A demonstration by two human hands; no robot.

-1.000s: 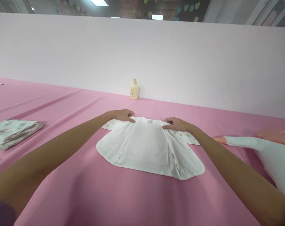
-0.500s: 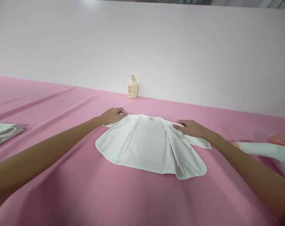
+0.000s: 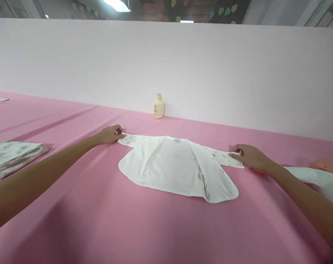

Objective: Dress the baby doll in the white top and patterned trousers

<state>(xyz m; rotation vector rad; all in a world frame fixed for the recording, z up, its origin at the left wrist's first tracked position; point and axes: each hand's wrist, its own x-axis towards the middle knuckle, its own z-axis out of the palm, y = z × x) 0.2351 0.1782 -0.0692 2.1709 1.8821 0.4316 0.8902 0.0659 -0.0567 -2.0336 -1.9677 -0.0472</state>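
Observation:
A small white baby shirt [image 3: 174, 168] lies spread on the pink cloth, its front flaps folded open and a small printed label at the neck. Both sleeves stretch out sideways and carry a small yellowish print. At the end of the left sleeve, my left hand [image 3: 109, 134] pinches the cuff between thumb and fingers. My right hand [image 3: 251, 157] has its thumb on top of the other sleeve near the cuff, with the fingers curled in at its upper edge.
A cream pump bottle [image 3: 159, 107] stands against the white wall [image 3: 100, 62]. Folded printed cloths [image 3: 14, 156] lie at the left on the pink cover [image 3: 155, 227]. At the right, partly behind my forearm, lies what looks like a doll [image 3: 327, 165] in white clothing.
My hands have moved outward from the shirt's shoulders to the sleeve ends. The sleeves now lie straighter and more of their print shows. The view has tilted up slightly.

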